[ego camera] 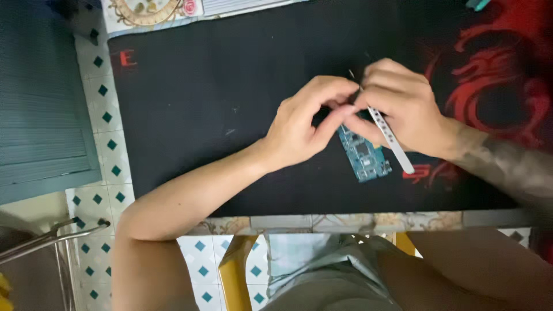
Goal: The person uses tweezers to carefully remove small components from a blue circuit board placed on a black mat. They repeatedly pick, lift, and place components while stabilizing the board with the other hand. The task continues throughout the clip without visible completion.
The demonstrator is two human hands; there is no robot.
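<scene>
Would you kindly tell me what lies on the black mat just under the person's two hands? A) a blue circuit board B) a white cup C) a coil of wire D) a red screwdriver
A: a blue circuit board lies on the black mat beneath the left hand and the right hand, which holds silvery tweezers over it.

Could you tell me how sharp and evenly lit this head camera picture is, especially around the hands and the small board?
Head view: soft and slightly smeared throughout; the circuit board shows only blurred chips, the left hand and right hand have fuzzy edges. Light is even, no glare on the tweezers; the black mat reads flat, with faint shadow under the hands.
</scene>
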